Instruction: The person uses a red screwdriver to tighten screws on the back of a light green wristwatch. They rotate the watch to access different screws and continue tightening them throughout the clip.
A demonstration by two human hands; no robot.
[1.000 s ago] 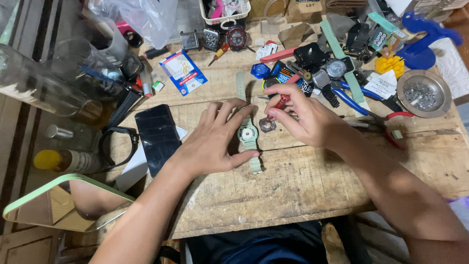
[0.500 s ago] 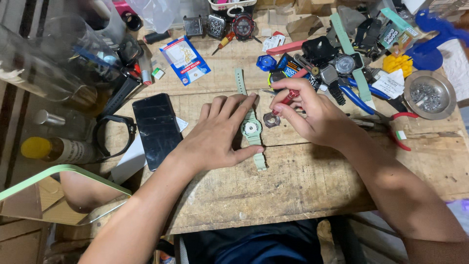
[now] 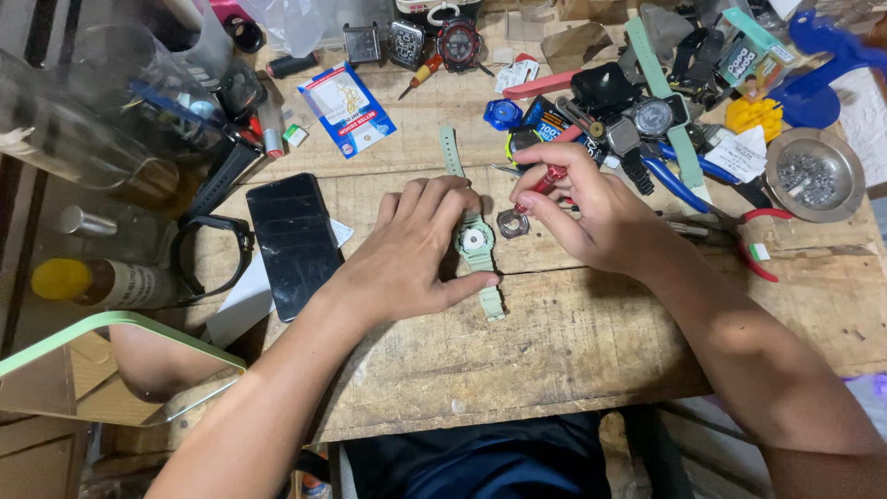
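Note:
A pale green wristwatch point(image 3: 475, 242) lies face down on the wooden bench point(image 3: 591, 342), its back open. My left hand point(image 3: 416, 249) presses it down, fingers over the upper strap and thumb beside the lower strap. My right hand point(image 3: 582, 208) pinches a small red-handled screwdriver point(image 3: 547, 180) just right of the watch. The tool's tip points down toward a round metal case back point(image 3: 512, 223) lying beside the watch.
A black phone point(image 3: 293, 242) lies left of my left hand. Loose watches, straps, blue-handled pliers point(image 3: 667, 180) and packets crowd the back right. A metal dish point(image 3: 813, 176) of small parts sits far right. A yellow-capped bottle point(image 3: 97, 282) and green-framed mirror point(image 3: 120, 370) are at left.
The view has shifted slightly. My right hand with the screwdriver has moved a little from over the watch toward the case back. My left hand has stayed on the watch.

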